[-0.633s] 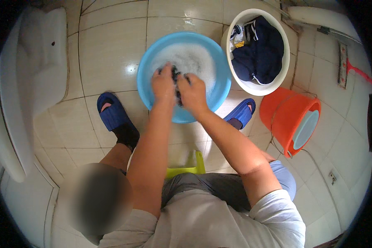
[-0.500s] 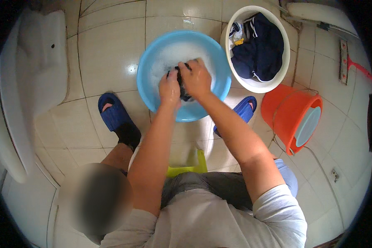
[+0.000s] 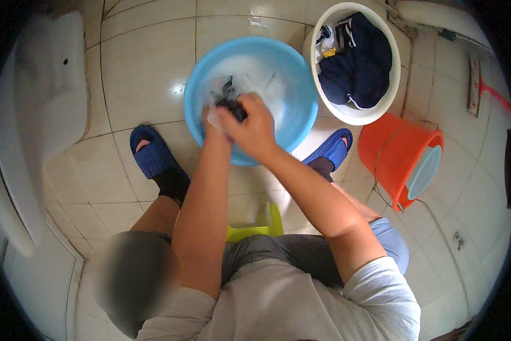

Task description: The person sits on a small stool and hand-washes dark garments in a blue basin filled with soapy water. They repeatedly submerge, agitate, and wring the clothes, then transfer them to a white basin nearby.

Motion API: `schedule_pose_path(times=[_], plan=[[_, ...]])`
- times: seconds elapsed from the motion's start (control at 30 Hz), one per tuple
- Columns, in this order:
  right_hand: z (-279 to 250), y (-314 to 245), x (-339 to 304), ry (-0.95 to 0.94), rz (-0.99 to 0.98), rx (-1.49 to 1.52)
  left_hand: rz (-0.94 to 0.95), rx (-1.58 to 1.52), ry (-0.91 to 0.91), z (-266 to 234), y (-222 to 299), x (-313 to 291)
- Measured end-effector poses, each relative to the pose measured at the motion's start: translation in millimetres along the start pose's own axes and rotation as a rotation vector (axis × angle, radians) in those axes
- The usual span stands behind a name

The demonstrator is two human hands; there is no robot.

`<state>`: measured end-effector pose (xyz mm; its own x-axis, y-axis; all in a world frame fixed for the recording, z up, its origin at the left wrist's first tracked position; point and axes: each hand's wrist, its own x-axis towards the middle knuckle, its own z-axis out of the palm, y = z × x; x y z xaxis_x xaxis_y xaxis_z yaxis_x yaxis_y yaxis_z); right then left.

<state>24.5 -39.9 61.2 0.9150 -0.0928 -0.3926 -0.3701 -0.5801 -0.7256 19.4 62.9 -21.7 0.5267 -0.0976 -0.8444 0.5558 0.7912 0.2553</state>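
A light-blue round basin (image 3: 308,122) on the floor holds white suds (image 3: 261,65). Over its near left part, both my hands grip a small wet black cloth (image 3: 232,109), bunched up; what kind of garment it is I cannot make out. My right hand (image 3: 255,124) is closed on the cloth from the right, its fingers bent over it. My left hand (image 3: 214,122) is closed at the cloth's left side, foamy and partly hidden by the right. A dark end of the cloth sticks out beyond the fingers into the suds.
Touching the basin at the far right, a white tub (image 3: 355,117) holds navy clothes (image 3: 360,62) and a few white and yellow pieces. An orange bucket (image 3: 380,145) lies tilted at the right. Blue slippers (image 3: 159,159) are on my feet. A yellow-green stool (image 3: 255,232) is beneath me.
Both hands have moved left and a little nearer with the black cloth, and the right now overlaps the left. The cloth is bunched differently, with one end poking out on the far side.
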Motion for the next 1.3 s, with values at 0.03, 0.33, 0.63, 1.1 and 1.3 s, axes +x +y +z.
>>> schedule_pose_path(times=[0.03, 0.33, 0.63, 1.1, 1.3], plan=[[-2, 0, 8, 0.106, 0.066, 0.021, 0.101, 0.202, 0.039, 8, -6, -4], [9, 34, 13, 0.179, -0.028, -0.096, 0.069, 0.391, 0.260, 28, 2, -21], [22, 71, 42, 0.177, -0.054, -0.575, 0.061, 0.237, 0.328, 32, -34, -41], [-3, 6, 10, 0.085, 0.285, 0.182, 0.348, 0.446, 0.177, 40, 0, -19], [-6, 49, 43, 0.351, -0.194, -0.228, 0.096, 0.293, 0.185, 45, -10, -30]])
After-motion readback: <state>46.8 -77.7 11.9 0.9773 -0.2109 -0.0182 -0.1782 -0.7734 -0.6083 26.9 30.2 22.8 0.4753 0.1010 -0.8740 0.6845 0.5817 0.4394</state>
